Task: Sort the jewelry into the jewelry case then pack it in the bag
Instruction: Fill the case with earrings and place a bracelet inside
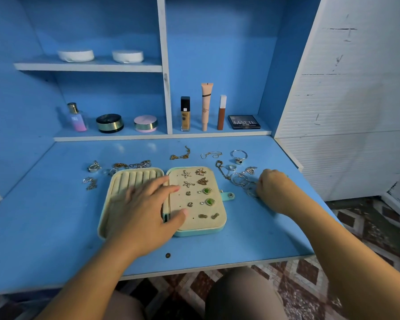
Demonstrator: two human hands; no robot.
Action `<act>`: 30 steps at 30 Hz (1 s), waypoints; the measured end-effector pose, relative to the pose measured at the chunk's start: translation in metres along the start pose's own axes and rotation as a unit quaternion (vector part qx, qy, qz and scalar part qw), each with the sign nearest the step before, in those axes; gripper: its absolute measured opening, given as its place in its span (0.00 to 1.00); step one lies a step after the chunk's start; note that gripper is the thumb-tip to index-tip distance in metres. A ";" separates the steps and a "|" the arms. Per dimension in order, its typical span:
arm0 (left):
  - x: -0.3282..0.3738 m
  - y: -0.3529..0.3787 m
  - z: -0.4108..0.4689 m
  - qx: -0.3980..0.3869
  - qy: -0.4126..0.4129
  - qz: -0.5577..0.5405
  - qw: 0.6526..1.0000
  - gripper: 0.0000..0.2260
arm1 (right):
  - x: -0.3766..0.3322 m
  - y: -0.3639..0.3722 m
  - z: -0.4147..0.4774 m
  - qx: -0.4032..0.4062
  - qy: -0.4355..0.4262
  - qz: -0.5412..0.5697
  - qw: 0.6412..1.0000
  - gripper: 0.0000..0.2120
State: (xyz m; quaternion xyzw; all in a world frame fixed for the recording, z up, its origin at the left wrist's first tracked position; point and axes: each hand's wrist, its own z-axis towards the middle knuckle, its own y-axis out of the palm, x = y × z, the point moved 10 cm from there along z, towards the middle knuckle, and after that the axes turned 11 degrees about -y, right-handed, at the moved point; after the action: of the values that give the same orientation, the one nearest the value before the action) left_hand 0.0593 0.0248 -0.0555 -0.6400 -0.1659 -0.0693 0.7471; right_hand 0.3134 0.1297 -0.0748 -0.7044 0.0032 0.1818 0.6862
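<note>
- Left hand (148,211): released, fingers spread and laid flat on the open jewelry case (194,229). It covers the hinge, and the thumb rests on the near edge of the right panel.
- Right hand (273,192): fingers curled down onto a cluster of silver rings (240,180), just right of the case. The hand is blurred, so I cannot tell whether it grasps any of them.
- Surface: the case lies near the middle of a blue desk (56,227).
- Loose pieces ring the case: a gold chain (180,154) and a thin chain (211,154) on the far side, a stone-set ring (239,156) far right, and silver pieces (94,167) far left.
- Room:
  - A blue shelf (162,136) behind the desk holds a perfume bottle (75,117), two compacts, a foundation bottle (185,114), two tubes and a palette (244,121).
  - Two white round tubs (75,55) sit on the shelf above.
  - There is a scuffed white panel (344,88) on the right and a patterned floor (379,227) below.
- Case appearance:
  - The shell is teal and the lining cream, with a snap tab (229,195) on the right edge.
  - The left half has ring rolls (136,177).
  - The right panel carries paired earrings: starfish (186,174), gold leaves (202,180), green stones (207,191) and smaller studs.
</note>
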 end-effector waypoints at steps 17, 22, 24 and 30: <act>-0.008 -0.027 0.001 0.047 -0.004 -0.271 0.961 0.08 | -0.143 -0.039 -0.039 0.187 -0.216 0.216 0.934 0.05; -0.036 -0.026 -0.001 -0.022 -0.057 -0.393 0.917 0.03 | -0.190 -0.028 -0.043 0.206 -0.263 0.223 0.916 0.04; -0.049 -0.032 -0.003 -0.022 -0.067 -0.380 0.922 0.03 | -0.204 -0.022 -0.041 0.200 -0.274 0.217 0.915 0.04; -0.095 -0.066 0.001 0.090 -0.068 -0.144 0.983 0.05 | -0.211 -0.015 -0.033 0.208 -0.237 0.203 0.927 0.06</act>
State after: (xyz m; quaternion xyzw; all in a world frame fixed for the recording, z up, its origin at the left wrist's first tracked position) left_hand -0.0508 0.0045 -0.0257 -0.5428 -0.3122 -0.1172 0.7708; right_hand 0.1288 0.0474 -0.0054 -0.4665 0.0211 0.4743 0.7463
